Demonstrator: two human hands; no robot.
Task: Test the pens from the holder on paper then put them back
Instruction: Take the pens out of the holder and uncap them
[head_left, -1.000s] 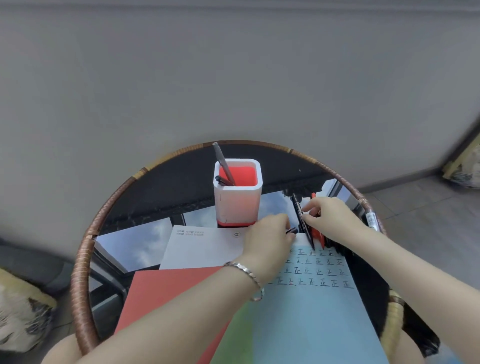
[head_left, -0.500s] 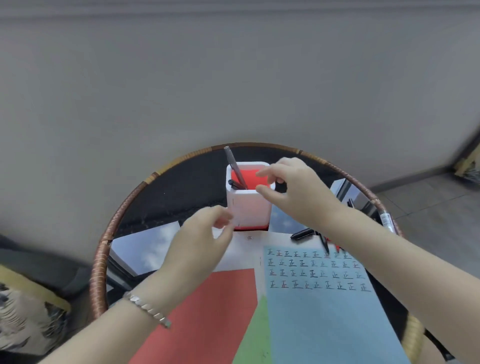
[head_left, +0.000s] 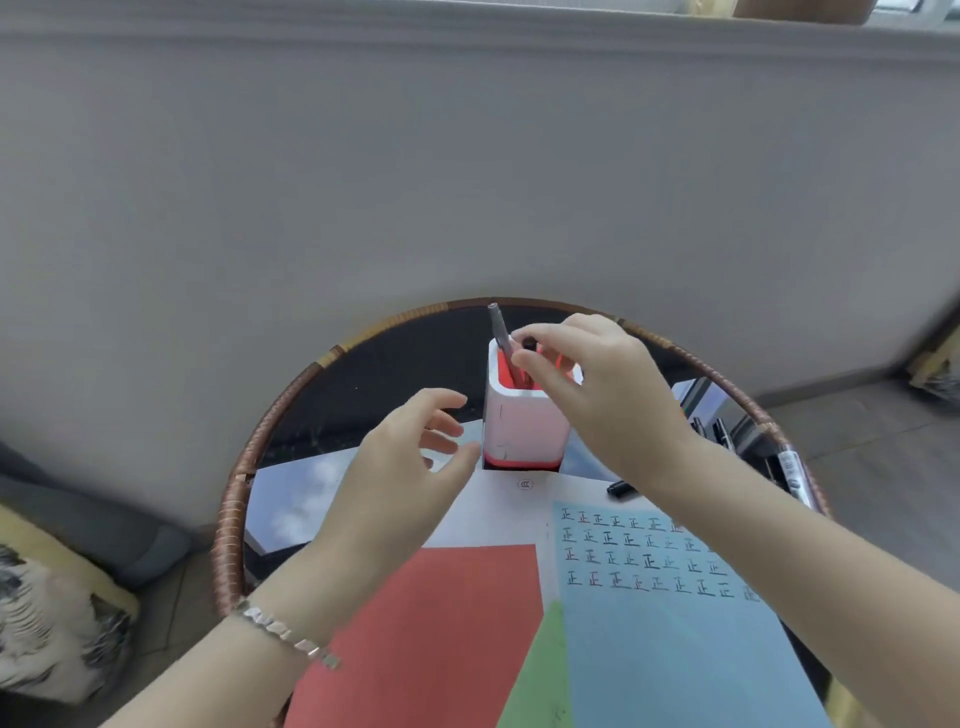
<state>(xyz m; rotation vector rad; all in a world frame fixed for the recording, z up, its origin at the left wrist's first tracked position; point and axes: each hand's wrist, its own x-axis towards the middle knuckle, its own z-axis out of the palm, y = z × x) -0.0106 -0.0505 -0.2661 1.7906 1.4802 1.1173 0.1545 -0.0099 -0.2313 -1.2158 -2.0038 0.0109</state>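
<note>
My right hand (head_left: 597, 384) is directly above the holder (head_left: 524, 421) and pinches the top of a black pen (head_left: 529, 344) between thumb and forefinger. This pen stands almost upright, its long axis pointing down into the holder, so I judge the next move must follow that line. A thin grey pen (head_left: 497, 325) leans beside it. My left hand (head_left: 405, 467) is spread, just left of the holder, holding nothing. The holder is a smooth white box with rounded corners, red inside.
</note>
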